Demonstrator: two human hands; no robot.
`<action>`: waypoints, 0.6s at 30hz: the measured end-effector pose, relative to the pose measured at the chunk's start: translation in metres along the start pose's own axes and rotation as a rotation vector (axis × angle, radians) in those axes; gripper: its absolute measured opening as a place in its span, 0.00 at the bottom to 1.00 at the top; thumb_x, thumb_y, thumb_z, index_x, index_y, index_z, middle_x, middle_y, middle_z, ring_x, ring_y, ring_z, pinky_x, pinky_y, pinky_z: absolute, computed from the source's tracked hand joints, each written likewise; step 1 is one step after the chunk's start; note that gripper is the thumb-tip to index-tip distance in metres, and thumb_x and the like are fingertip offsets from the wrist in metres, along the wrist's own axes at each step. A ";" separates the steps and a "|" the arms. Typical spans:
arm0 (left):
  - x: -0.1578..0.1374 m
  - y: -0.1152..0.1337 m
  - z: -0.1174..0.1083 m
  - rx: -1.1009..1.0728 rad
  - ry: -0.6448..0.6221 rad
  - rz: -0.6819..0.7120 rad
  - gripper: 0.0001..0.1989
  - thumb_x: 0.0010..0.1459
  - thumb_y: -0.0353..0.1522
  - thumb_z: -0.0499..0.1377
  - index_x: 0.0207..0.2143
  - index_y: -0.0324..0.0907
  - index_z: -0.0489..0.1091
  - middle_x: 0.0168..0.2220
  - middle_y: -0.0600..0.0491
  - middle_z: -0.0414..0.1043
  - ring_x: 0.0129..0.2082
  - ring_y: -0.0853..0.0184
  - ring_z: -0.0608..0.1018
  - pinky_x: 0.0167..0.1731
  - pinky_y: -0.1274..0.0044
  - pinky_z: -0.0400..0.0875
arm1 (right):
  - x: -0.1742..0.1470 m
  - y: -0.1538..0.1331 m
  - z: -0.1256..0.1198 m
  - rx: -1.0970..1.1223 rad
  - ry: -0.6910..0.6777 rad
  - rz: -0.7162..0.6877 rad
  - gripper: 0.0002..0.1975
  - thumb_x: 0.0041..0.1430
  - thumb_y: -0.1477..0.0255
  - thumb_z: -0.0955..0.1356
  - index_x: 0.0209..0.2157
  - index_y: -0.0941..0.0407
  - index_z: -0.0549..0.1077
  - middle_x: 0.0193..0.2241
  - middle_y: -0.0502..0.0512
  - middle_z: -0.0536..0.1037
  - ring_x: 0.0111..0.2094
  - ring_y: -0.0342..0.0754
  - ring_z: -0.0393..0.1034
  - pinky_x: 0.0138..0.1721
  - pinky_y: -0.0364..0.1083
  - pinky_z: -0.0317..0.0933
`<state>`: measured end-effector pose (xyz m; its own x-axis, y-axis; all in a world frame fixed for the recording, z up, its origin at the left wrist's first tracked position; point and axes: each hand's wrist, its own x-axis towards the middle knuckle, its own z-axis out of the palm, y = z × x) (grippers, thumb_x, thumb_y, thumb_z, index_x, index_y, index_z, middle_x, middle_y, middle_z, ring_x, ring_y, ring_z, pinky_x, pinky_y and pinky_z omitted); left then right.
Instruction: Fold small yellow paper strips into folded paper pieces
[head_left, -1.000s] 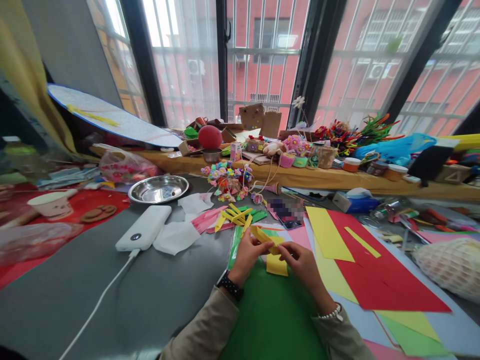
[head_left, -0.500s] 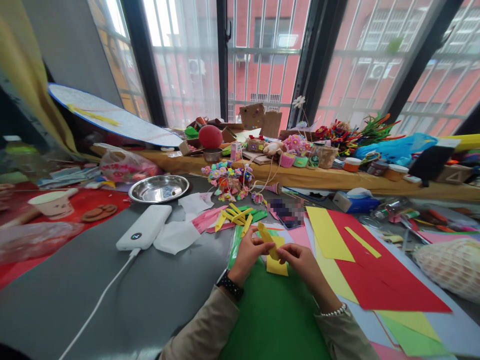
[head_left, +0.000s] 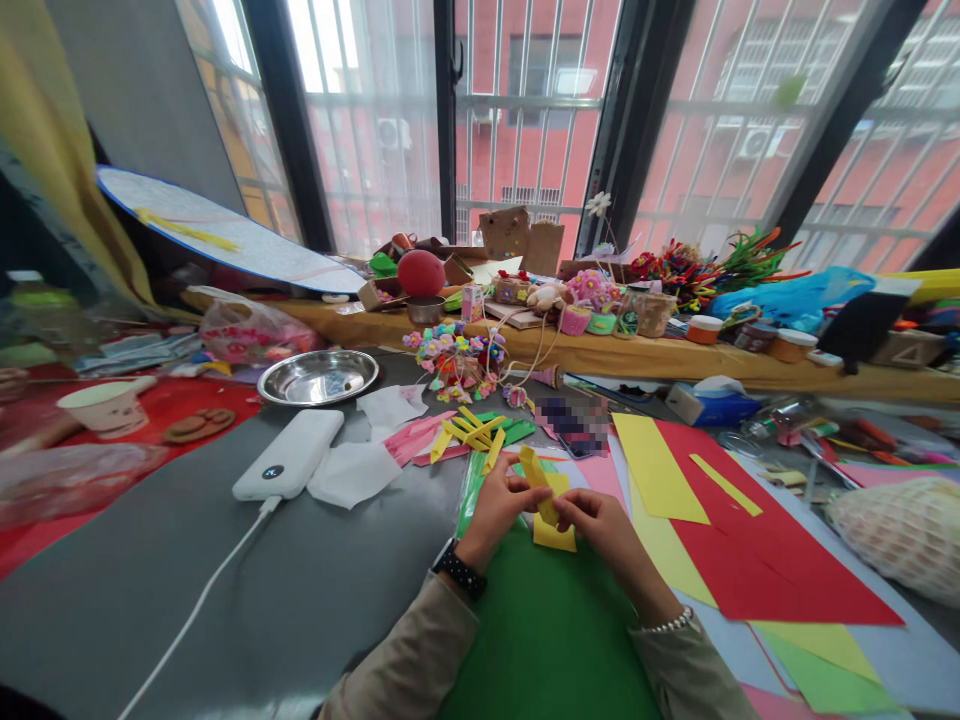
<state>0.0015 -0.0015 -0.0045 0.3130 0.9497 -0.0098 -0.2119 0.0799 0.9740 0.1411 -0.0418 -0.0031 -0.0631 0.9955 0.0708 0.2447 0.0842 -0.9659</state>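
Note:
Between my two hands is a narrow folded strip of yellow paper (head_left: pixel 534 474), held tilted above the green mat (head_left: pixel 555 620). My left hand (head_left: pixel 497 505) pinches it near the middle with thumb and fingers. At its lower end, my right hand (head_left: pixel 600 522) is closed on the same strip. Partly hidden behind it, a yellow paper piece (head_left: pixel 555 535) rests on the mat. Just beyond my left hand lie several folded yellow strips (head_left: pixel 472 430), with pink folded paper (head_left: pixel 420 437) and green folded strips (head_left: pixel 517 430) beside them.
Coloured sheets, among them a red sheet (head_left: pixel 780 540) and a yellow sheet (head_left: pixel 660 470), lie on the right. To the left are a white power bank (head_left: pixel 289 455) with its cable, white paper scraps (head_left: pixel 352 474) and a metal plate (head_left: pixel 319 378). A phone (head_left: pixel 570 425) lies ahead.
The yellow strip has shifted very slightly between my fingers. Both hands stay in nearly the same place.

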 end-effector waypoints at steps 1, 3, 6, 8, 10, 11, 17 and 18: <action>0.000 0.000 0.000 -0.010 0.011 0.000 0.27 0.33 0.31 0.63 0.37 0.37 0.56 0.19 0.58 0.67 0.20 0.70 0.72 0.21 0.79 0.65 | 0.000 0.000 0.000 -0.001 0.005 -0.004 0.12 0.46 0.65 0.64 0.23 0.60 0.70 0.16 0.49 0.70 0.20 0.41 0.63 0.22 0.39 0.54; -0.001 0.001 0.000 -0.051 0.063 0.019 0.27 0.33 0.31 0.63 0.37 0.37 0.55 0.20 0.58 0.66 0.22 0.70 0.72 0.23 0.78 0.66 | 0.000 0.000 0.001 0.002 0.008 -0.007 0.11 0.46 0.65 0.64 0.22 0.60 0.69 0.16 0.49 0.70 0.19 0.41 0.63 0.22 0.39 0.55; -0.002 0.004 0.000 -0.107 0.132 0.056 0.26 0.35 0.31 0.62 0.37 0.37 0.55 0.20 0.58 0.65 0.23 0.71 0.72 0.25 0.78 0.67 | 0.000 0.001 0.002 0.024 -0.017 0.011 0.11 0.46 0.66 0.64 0.22 0.60 0.69 0.16 0.49 0.70 0.19 0.41 0.63 0.21 0.39 0.55; -0.003 0.006 -0.001 -0.112 0.127 0.052 0.25 0.36 0.31 0.62 0.37 0.36 0.56 0.20 0.58 0.65 0.23 0.71 0.72 0.25 0.78 0.67 | 0.001 0.001 0.001 0.047 -0.050 0.024 0.11 0.45 0.66 0.65 0.21 0.60 0.68 0.16 0.49 0.70 0.19 0.41 0.64 0.21 0.39 0.55; -0.004 0.007 0.000 -0.092 0.096 0.024 0.26 0.35 0.31 0.62 0.37 0.37 0.56 0.21 0.57 0.66 0.23 0.70 0.72 0.25 0.77 0.67 | 0.001 0.001 -0.002 0.061 -0.060 0.020 0.12 0.44 0.65 0.65 0.19 0.60 0.68 0.15 0.49 0.70 0.18 0.41 0.64 0.21 0.39 0.55; -0.004 0.007 0.000 -0.072 0.072 0.010 0.26 0.34 0.31 0.63 0.37 0.37 0.56 0.20 0.57 0.66 0.23 0.70 0.72 0.25 0.77 0.67 | 0.001 0.001 -0.003 0.066 -0.048 0.014 0.12 0.45 0.64 0.65 0.19 0.60 0.68 0.16 0.49 0.69 0.18 0.41 0.64 0.20 0.39 0.54; -0.006 0.004 0.004 0.038 -0.130 -0.039 0.27 0.32 0.31 0.63 0.37 0.38 0.57 0.16 0.60 0.64 0.18 0.72 0.70 0.21 0.80 0.65 | 0.001 0.000 -0.007 0.115 0.113 -0.035 0.11 0.44 0.64 0.65 0.24 0.59 0.68 0.17 0.47 0.66 0.18 0.39 0.59 0.18 0.38 0.51; -0.006 0.004 0.004 0.049 -0.155 -0.039 0.26 0.33 0.31 0.63 0.37 0.37 0.57 0.16 0.60 0.64 0.18 0.73 0.70 0.21 0.80 0.64 | 0.001 0.001 -0.006 0.117 0.112 -0.037 0.11 0.44 0.64 0.65 0.23 0.59 0.68 0.16 0.47 0.66 0.18 0.38 0.58 0.18 0.38 0.51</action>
<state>0.0029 -0.0083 0.0000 0.4596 0.8880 -0.0165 -0.1526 0.0973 0.9835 0.1474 -0.0401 -0.0022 0.0399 0.9910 0.1281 0.1292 0.1220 -0.9841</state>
